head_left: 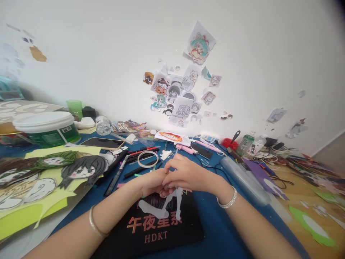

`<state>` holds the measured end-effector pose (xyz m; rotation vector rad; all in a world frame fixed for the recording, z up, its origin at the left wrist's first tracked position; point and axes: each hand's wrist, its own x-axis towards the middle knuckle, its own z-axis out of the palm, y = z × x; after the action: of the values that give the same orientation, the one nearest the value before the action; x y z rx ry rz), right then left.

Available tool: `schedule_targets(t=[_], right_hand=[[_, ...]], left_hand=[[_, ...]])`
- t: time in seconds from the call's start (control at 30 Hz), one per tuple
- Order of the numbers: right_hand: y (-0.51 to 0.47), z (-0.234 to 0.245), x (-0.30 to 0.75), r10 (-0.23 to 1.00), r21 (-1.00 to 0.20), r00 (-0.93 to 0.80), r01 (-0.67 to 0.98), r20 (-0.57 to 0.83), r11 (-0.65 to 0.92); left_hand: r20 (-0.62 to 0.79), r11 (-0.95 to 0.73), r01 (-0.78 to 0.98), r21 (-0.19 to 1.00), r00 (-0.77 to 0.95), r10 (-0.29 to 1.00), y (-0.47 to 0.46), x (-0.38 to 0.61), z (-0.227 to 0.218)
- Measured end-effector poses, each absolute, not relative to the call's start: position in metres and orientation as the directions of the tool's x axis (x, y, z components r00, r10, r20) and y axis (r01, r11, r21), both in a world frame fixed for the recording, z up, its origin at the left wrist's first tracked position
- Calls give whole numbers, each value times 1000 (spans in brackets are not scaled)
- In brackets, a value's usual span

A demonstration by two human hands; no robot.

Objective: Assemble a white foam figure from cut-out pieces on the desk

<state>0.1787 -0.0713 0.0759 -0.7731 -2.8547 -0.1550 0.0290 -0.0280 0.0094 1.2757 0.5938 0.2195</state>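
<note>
Pale wall [107,54], dotted with small paper drawings [183,109], rises behind a crowded table whose blue cover [215,219] gives way to wood-toned surface at the right. Close to the person lies a flat black panel [188,232] with reddish lettering, and over its far part the two hands meet. From the left, the left hand [153,182] reaches in low, its fingers curled and largely hidden; the right hand [187,174] arches over it from the other side, fingers bent down and touching it. Whether either set of fingers pinches anything cannot be told, as the fingertips are covered. White paper strips [151,209] show just below the hands, over the panel; it is unclear whether they rest there or hang from the fingers. A plain bangle [94,223] circles the left forearm, a sparkling bracelet [229,199] the right wrist. Beyond the hands, a tape roll [147,166] lies among black and red pens, with a phone [105,143] farther left, near a white-lidded green bucket [51,135]. At the left, a dark-haired paper figure [83,171] lies on yellow sheets [63,201]. To the right stretches a clear plastic roll [245,180], and two bottles [246,143] stand near the wall.
</note>
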Motion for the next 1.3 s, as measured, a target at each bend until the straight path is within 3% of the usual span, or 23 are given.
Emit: schedule_targets(t=[0.17,0.37,0.7,1.3], right_hand=[[-79,64,198,577,-88,-709,597,405,797],[-89,20,215,581,-21,-545,718,604,696],[-92,4,209,564,90,-569,747,599,658],[-93,3,202,551,108,-600,727,580,679]], left_hand=[[-277,255,160,954,796,537,-30,28,16],[-256,210,156,965,731,633,-26,30,13],[-250,227,127,965,701,668,-25,30,9],[-225,216,100,971,682,696,-26,29,7]])
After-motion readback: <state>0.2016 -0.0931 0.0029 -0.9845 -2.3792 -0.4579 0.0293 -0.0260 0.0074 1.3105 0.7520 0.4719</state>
